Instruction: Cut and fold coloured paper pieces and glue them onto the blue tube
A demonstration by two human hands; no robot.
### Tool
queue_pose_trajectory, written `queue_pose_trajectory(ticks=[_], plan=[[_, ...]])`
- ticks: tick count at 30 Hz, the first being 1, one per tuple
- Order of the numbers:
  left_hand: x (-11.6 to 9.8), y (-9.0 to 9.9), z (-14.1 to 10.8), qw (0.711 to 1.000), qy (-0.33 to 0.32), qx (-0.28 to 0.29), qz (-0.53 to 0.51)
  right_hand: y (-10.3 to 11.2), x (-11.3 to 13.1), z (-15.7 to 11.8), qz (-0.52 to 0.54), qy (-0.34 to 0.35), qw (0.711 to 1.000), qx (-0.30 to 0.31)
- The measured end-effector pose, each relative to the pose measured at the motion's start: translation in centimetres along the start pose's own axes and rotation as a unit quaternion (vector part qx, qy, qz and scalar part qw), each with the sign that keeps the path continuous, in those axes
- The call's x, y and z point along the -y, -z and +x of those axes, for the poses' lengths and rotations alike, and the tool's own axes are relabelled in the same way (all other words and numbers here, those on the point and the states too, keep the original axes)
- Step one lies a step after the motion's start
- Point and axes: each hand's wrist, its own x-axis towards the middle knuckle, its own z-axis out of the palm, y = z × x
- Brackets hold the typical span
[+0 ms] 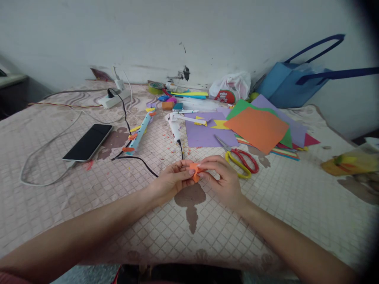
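Between my two hands, just above the tablecloth, is a small orange piece of paper (194, 172), which looks folded. My left hand (174, 176) pinches it from the left, thumb across its face. On the other side, the fingertips and thumb of my right hand (222, 177) are closed on its right edge. Scissors (241, 159) with red and yellow handles lie just beyond my right hand. A white glue gun (174, 128) rests on its stand past the paper, its black cord running toward my hands. To its left lies a light-blue paper strip (141, 132) bearing small orange and yellow pieces.
Coloured paper sheets (257, 126) are piled at right centre. A phone (89, 142) on a charging cable lies left, near a power strip (115, 98). A blue bag (291, 85), a plastic bag (231, 86) and tape (155, 87) stand by the wall. A yellow packet (349, 161) lies right.
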Motion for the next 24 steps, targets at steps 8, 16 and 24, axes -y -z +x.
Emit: queue_pose_trajectory(ticks=[8,16,24], plan=[[0.17,0.48,0.16,1.0,0.004,-0.01,0.011,0.03,-0.4,-0.02,0.0,0.015,1.0,-0.014],[0.04,0.44,0.2,0.999,-0.008,-0.015,0.035,0.46,-0.62,0.01,-0.036,0.045,0.998,0.005],[-0.32,0.22,0.22,0.997,-0.025,-0.012,0.076,0.58,-0.37,0.3,0.031,-0.036,0.999,0.009]])
